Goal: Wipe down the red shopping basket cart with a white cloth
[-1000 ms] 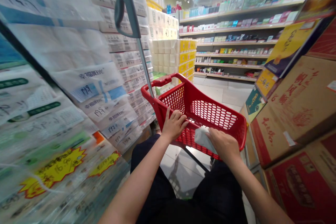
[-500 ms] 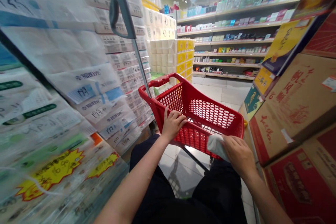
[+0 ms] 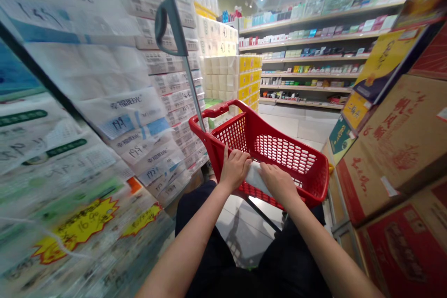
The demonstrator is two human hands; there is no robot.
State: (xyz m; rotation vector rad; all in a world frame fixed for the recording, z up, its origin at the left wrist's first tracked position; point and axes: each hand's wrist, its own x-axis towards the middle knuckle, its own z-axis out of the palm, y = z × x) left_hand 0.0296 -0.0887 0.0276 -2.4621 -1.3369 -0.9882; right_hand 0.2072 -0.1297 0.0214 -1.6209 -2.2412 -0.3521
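Note:
A red plastic shopping cart (image 3: 310,149) with perforated sides stands right in front of me, its basket holding nothing that I can see. My left hand (image 3: 234,167) grips the near rim, fingers curled over the edge. Close beside it on the same rim, my right hand (image 3: 279,184) presses a white cloth (image 3: 256,178) against the cart's near side. The cloth hangs down the outer wall, partly covered by the right fingers. Rising from the cart's handle end is a metal pole with a grey loop handle (image 3: 171,28).
Stacked packs of tissue paper (image 3: 129,121) with handwritten prices line the left. Cardboard cartons (image 3: 394,144) are piled close on the right. Shelves (image 3: 303,42) of small boxed goods and bottles stand at the back, behind a pale tiled floor (image 3: 279,123).
My right hand has slid the cloth leftward along the near rim, up to my left hand. The left hand keeps its hold on the cart. The view has shifted slightly.

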